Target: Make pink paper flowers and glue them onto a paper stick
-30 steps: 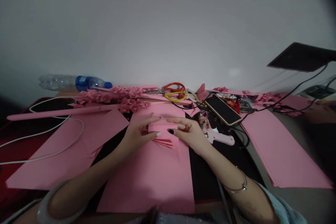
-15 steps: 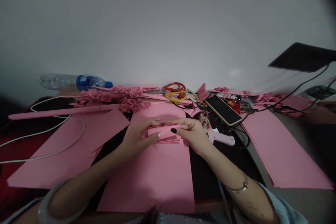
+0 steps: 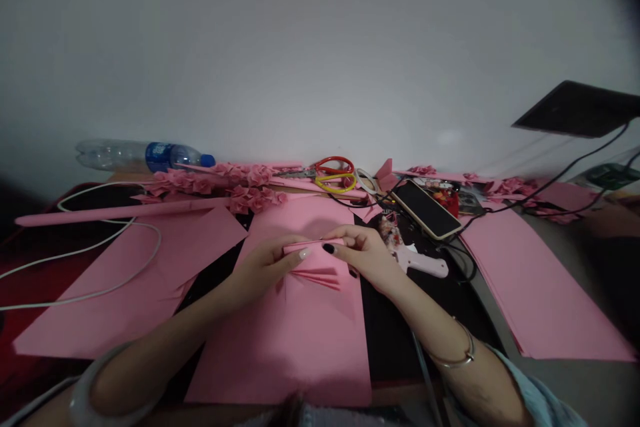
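A folded wad of pink paper (image 3: 320, 263) is held up between both hands, its lower layers fanning apart. My left hand (image 3: 274, 263) pinches its left end, thumb on the near face and fingers behind. My right hand (image 3: 361, 252) grips the right end the same way, the dark-nailed thumb pressed on the front. Most of the fingers behind the paper are hidden. Under the hands lies a large pink sheet (image 3: 290, 353).
Scissors with red and yellow handles (image 3: 335, 175), paper flowers (image 3: 255, 197) and a plastic bottle (image 3: 160, 155) lie along the wall. To the right are a phone (image 3: 425, 209), a pale-handled glue gun (image 3: 425, 263), cables and a pink paper stack (image 3: 545, 287). Pink sheets (image 3: 115, 300) lie left.
The folded paper has tilted, so more of its front face and its fanned lower layers show. Both thumbs stay on it, and the hands have barely shifted.
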`<state>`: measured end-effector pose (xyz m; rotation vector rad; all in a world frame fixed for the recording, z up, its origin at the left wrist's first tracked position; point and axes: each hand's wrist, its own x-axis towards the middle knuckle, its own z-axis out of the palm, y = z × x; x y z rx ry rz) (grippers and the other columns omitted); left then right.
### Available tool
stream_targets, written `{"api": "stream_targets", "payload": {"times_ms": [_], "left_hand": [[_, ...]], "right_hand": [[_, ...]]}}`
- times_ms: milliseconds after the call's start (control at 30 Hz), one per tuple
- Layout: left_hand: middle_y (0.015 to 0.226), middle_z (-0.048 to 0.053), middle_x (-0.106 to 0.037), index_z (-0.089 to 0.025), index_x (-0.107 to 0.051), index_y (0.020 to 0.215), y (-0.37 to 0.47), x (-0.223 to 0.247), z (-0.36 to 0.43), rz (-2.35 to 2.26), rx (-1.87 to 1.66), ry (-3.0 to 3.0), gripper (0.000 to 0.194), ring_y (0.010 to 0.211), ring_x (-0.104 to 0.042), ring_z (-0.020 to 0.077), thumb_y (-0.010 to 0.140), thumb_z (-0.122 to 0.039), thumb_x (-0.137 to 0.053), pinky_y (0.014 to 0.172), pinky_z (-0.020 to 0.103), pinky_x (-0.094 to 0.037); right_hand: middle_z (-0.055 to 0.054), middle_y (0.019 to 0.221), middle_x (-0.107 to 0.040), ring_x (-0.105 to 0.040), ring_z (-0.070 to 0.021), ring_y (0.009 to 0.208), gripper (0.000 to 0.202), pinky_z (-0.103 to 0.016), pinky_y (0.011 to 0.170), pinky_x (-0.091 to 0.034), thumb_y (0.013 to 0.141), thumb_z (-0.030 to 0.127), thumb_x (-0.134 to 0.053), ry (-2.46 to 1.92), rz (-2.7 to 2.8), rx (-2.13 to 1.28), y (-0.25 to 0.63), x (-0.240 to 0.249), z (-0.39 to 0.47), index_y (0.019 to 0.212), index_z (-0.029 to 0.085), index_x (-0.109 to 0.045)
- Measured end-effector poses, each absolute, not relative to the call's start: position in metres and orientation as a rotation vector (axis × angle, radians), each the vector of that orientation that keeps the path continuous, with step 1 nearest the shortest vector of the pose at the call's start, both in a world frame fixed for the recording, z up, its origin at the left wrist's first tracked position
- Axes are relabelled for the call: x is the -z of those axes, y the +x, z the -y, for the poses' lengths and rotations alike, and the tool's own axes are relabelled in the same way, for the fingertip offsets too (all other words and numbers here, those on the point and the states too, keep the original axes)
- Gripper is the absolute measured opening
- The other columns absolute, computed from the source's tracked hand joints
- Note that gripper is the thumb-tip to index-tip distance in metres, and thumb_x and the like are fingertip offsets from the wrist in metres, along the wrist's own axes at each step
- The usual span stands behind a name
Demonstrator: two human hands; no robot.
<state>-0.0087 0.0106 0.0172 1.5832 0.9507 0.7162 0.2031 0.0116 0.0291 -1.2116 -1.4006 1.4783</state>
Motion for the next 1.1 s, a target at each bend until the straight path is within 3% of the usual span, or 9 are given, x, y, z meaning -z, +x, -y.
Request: {"api": "stream_targets", "payload": {"times_ms": [100, 300, 633, 800, 933, 1100], "left_hand": [[0.101, 0.005, -0.066, -0.019, -0.066, 0.108, -0.008, -0.009, -0.012, -0.932, -0.702, 1.623, 0.032, 0.096, -0.062, 0.0209, 0.092, -0.042, -0.05, 0.075, 0.029, -0.054], [0.089, 0.003, -0.059, -0.017, -0.062, 0.096, -0.006, 0.001, -0.01, -0.996, -0.646, 1.593, 0.032, 0.072, -0.058, 0.0143, 0.092, -0.045, -0.047, 0.055, 0.022, -0.048], [0.083, 0.001, -0.057, -0.017, -0.06, 0.079, -0.001, -0.001, -0.008, -1.024, -0.702, 1.561, 0.029, 0.069, -0.053, 0.0122, 0.091, -0.042, -0.048, 0.057, 0.022, -0.046], [0.085, 0.001, -0.056, -0.017, -0.062, 0.085, -0.003, 0.0, -0.009, -0.997, -0.699, 1.513, 0.027, 0.065, -0.054, 0.0111, 0.09, -0.04, -0.05, 0.049, 0.02, -0.045], [0.087, 0.002, -0.056, -0.017, -0.063, 0.09, -0.004, -0.004, -0.008, -0.978, -0.709, 1.5, 0.027, 0.071, -0.057, 0.013, 0.09, -0.041, -0.049, 0.051, 0.02, -0.047], [0.098, 0.005, -0.06, -0.018, -0.065, 0.099, -0.005, -0.004, -0.007, -0.926, -0.679, 1.453, 0.029, 0.077, -0.061, 0.0141, 0.091, -0.042, -0.05, 0.055, 0.019, -0.049]], "right_hand": [[0.01, 0.046, -0.04, -0.028, -0.0035, 0.039, 0.031, -0.018, 0.039, -0.019, 0.074, 0.043, -0.073, -1.268, 1.512, -1.492, 0.205, -0.03, -0.012, 0.077, 0.013, -0.064], [0.011, 0.043, -0.041, -0.034, -0.0046, 0.035, 0.022, -0.018, 0.036, -0.023, 0.076, 0.034, -0.069, -1.375, 1.581, -1.492, 0.203, -0.026, -0.012, 0.073, 0.017, -0.056], [0.011, 0.042, -0.045, -0.042, -0.0064, 0.032, 0.02, -0.016, 0.032, -0.027, 0.074, 0.032, -0.068, -1.45, 1.601, -1.453, 0.203, -0.022, -0.01, 0.073, 0.018, -0.053], [0.011, 0.041, -0.045, -0.04, -0.0056, 0.03, 0.029, -0.015, 0.031, -0.026, 0.075, 0.04, -0.07, -1.368, 1.556, -1.534, 0.204, -0.022, -0.012, 0.072, 0.019, -0.051], [0.009, 0.04, -0.046, -0.037, -0.0057, 0.029, 0.041, -0.017, 0.031, -0.026, 0.084, 0.056, -0.055, -1.238, 1.492, -1.588, 0.205, -0.022, -0.012, 0.067, 0.021, -0.044], [0.007, 0.042, -0.045, -0.038, -0.0063, 0.034, 0.048, -0.019, 0.035, -0.029, 0.087, 0.057, -0.05, -1.231, 1.589, -1.625, 0.206, -0.025, -0.01, 0.058, 0.02, -0.045]]}}
